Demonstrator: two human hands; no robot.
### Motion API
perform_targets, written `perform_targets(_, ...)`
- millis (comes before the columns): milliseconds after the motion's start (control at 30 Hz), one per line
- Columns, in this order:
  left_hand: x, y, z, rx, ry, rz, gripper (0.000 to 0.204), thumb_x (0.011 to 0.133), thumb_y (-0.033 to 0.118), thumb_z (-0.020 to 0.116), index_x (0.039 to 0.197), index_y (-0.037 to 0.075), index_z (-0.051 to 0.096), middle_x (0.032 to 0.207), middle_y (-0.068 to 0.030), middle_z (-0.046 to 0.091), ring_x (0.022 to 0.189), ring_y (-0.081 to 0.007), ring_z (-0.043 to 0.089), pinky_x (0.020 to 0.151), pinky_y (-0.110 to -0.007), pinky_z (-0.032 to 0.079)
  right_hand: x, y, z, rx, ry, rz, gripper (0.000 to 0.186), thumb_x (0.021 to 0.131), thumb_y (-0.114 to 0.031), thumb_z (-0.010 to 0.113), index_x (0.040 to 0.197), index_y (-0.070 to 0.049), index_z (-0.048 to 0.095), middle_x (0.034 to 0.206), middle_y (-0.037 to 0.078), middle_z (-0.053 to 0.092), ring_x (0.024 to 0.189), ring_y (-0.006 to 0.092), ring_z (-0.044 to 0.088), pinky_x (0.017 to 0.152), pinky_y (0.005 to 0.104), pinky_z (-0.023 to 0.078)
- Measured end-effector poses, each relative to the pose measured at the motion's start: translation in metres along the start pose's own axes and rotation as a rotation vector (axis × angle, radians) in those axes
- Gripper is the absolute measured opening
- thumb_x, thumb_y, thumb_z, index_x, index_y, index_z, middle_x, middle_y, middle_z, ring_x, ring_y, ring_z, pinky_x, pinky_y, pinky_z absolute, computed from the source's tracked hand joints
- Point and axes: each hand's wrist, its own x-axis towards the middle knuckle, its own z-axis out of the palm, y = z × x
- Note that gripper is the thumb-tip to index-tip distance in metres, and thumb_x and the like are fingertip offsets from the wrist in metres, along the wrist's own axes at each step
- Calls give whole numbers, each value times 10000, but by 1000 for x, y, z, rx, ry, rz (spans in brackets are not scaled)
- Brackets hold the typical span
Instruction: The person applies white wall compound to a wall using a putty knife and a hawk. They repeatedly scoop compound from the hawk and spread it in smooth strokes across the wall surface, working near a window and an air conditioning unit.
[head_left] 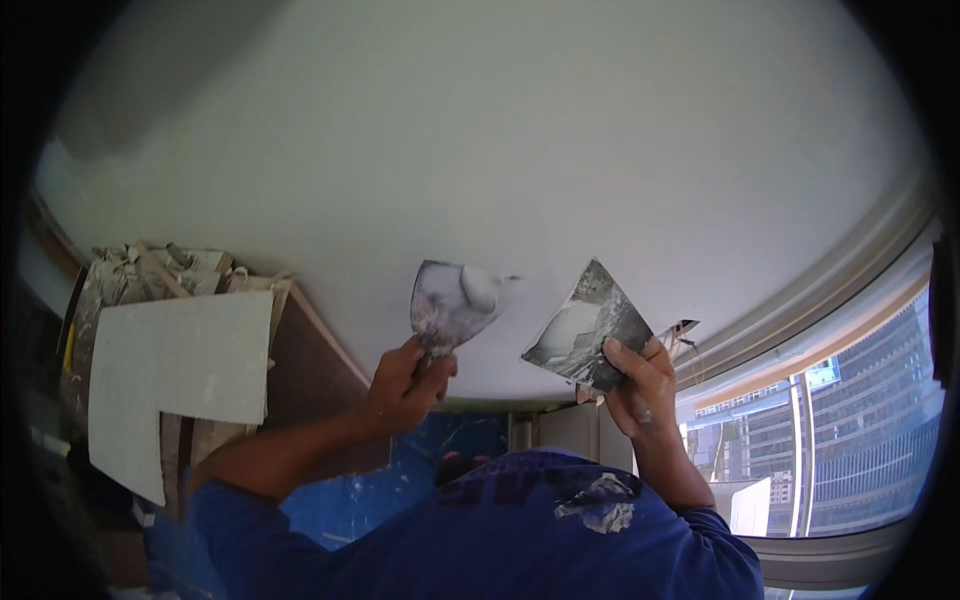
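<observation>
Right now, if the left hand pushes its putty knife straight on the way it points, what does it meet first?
Probably the white ceiling. The left hand aims its putty knife up at it; whether the blade touches already is unclear.

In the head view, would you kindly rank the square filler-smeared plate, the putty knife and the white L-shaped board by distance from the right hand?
1. Square filler-smeared plate, held in the right hand.
2. Putty knife, to its left, in the left hand.
3. White L-shaped board, far left.
</observation>
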Motion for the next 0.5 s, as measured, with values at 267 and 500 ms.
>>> perform_targets(267,4,3,-14,314,38,136,250,1031,101,600,1250,-19,589,750,-64,590,618,-124,553,546,-317,431,22,19,37,111,-95,187,265,998,-73,594,1200,100,595,1031,182,727,801,265,744,668,415,631)
perform_targets(500,26,-11,-18,773,79,578,573,863,64,662,1424,40,545,814,-152,626,650,-311,648,542,-423,527,35,-18,27,200,-304,186,273,1001,-57,588,1239,76,582,1041,162,715,803,228,710,691,419,592)
